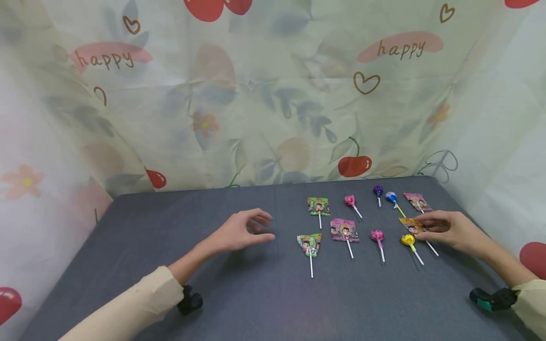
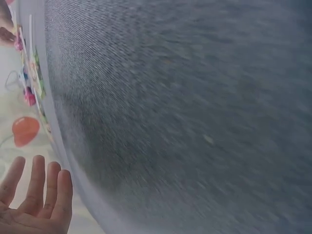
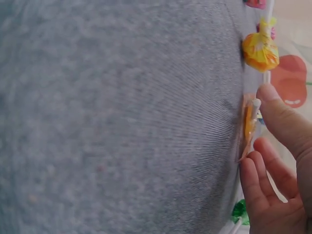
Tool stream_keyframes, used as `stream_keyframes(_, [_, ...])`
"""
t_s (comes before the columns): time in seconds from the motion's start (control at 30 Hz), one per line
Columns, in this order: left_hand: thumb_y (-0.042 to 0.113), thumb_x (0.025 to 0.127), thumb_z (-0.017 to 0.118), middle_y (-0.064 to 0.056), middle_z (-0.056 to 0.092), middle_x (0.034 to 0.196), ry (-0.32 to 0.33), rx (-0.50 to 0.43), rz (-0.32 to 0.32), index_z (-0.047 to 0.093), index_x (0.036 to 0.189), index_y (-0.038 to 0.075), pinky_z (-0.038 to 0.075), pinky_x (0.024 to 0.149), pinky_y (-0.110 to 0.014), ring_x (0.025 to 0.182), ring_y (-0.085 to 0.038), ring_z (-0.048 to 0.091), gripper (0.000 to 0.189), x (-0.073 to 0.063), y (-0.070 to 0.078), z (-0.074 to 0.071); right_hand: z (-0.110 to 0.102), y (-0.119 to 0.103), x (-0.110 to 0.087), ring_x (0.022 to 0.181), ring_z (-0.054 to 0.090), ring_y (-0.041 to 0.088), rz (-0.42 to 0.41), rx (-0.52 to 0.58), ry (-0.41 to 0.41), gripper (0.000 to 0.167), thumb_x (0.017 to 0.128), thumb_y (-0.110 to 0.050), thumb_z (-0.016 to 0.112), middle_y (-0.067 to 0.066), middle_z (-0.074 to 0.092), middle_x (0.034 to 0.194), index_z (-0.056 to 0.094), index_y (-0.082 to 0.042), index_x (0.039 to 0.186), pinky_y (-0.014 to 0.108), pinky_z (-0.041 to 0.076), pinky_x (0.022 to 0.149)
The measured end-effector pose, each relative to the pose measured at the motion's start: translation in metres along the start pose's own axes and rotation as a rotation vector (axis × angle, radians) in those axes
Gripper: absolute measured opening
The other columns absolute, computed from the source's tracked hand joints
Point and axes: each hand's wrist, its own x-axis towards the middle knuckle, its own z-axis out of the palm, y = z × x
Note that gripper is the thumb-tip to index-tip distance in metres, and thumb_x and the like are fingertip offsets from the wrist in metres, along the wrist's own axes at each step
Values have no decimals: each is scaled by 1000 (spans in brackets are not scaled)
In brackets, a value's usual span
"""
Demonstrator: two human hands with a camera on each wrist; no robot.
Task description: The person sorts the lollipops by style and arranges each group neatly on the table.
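Observation:
Toward the table's right side, my right hand [image 1: 456,229] has its thumb and fingers around an orange flat-wrapped lollipop [image 1: 408,224]. In the right wrist view, that lollipop [image 3: 249,122] sits between thumb and fingertips, close to the cloth. Just left of the hand lies a yellow ball lollipop [image 1: 408,240]. Beyond it are a pink flat-wrapped lollipop [image 1: 418,202] and a blue ball lollipop [image 1: 391,196]. My left hand [image 1: 239,231] hovers over the table, fingers loosely bent and holding nothing; the left wrist view shows the fingers [image 2: 36,190] spread.
Several lollipops lie left of the right hand: purple [image 1: 377,190], pink balls [image 1: 377,235], a pink flat packet [image 1: 343,230] and two green packets [image 1: 318,206]. Dark grey cloth covers the table [image 1: 179,293]. A patterned curtain [image 1: 264,104] hangs behind and at both sides.

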Motion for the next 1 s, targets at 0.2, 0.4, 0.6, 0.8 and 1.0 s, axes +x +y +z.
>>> stream_keyframes(0.2, [32, 92, 77, -14, 66, 124, -17, 21, 6, 64, 129, 6, 52, 89, -37, 108, -30, 67, 47, 15, -2, 10, 2, -2, -1, 86, 67, 5, 18, -38, -10, 35, 86, -7, 83, 13, 70, 105, 72, 3, 117, 18, 52, 69])
stream_keyframes(0.4, [28, 90, 80, -13, 66, 124, -7, 17, -9, 66, 129, 7, 51, 91, -39, 110, -30, 65, 46, 25, -6, 18, 3, 1, 0, 87, 67, 6, -9, -19, -1, 30, 84, -1, 82, 12, 69, 104, 73, 4, 112, 17, 52, 70])
stream_keyframes(0.6, [31, 87, 83, -9, 68, 123, 0, 19, 6, 67, 128, 9, 48, 94, -38, 112, -25, 63, 49, 32, -8, 33, 3, 5, 0, 87, 66, 5, -8, -11, 2, 30, 83, 4, 81, 11, 70, 103, 72, 6, 111, 16, 51, 70])
stream_keyframes(0.8, [32, 83, 87, -8, 68, 124, 20, 6, 21, 67, 129, 9, 46, 96, -39, 113, -24, 61, 55, 40, -2, 46, 3, 3, 1, 87, 66, 5, 21, -16, -10, 29, 85, 2, 80, 14, 69, 104, 71, 8, 112, 16, 52, 70])
stream_keyframes(1.0, [33, 81, 88, -7, 68, 124, 7, 3, 9, 68, 130, 10, 47, 95, -36, 112, -23, 62, 58, 47, 6, 54, 3, 1, 0, 86, 67, 5, 34, -24, -12, 30, 85, 1, 80, 14, 71, 103, 71, 8, 113, 16, 51, 69])
